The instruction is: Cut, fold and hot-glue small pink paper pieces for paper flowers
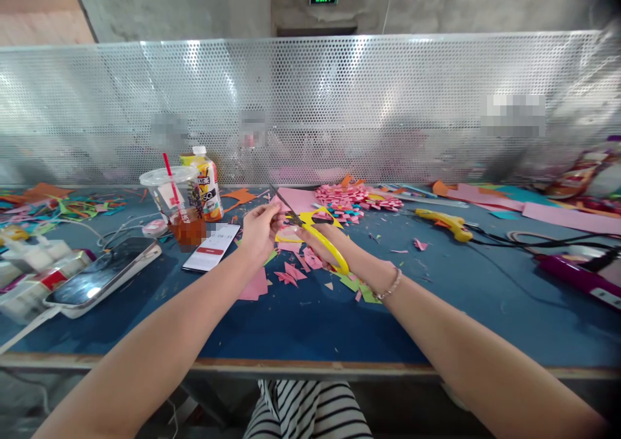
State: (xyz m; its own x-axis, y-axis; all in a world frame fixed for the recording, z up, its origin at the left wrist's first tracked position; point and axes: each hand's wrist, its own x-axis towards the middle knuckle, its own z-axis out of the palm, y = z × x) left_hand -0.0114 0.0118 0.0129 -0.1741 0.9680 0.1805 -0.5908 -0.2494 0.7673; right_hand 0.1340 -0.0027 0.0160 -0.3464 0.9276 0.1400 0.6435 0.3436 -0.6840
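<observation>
My right hand (326, 245) grips yellow-handled scissors (334, 253), whose dark blades (287, 210) point up and left toward my left hand. My left hand (259, 229) pinches a small pink paper piece (277, 205) at the blade tips. Both hands hover over the blue table (310, 322), above pink paper scraps (291, 272) and a yellow sheet (315, 219). A pile of folded pink paper pieces (352, 201) lies just beyond the hands.
A plastic cup with a red straw (175, 207), a juice bottle (207, 183), two phones (104, 277) (212, 247) sit at left. A yellow glue gun (444, 222) and cables lie at right. A perforated metal screen (310, 103) backs the table. Coloured paper sheets (557, 216) lie far right.
</observation>
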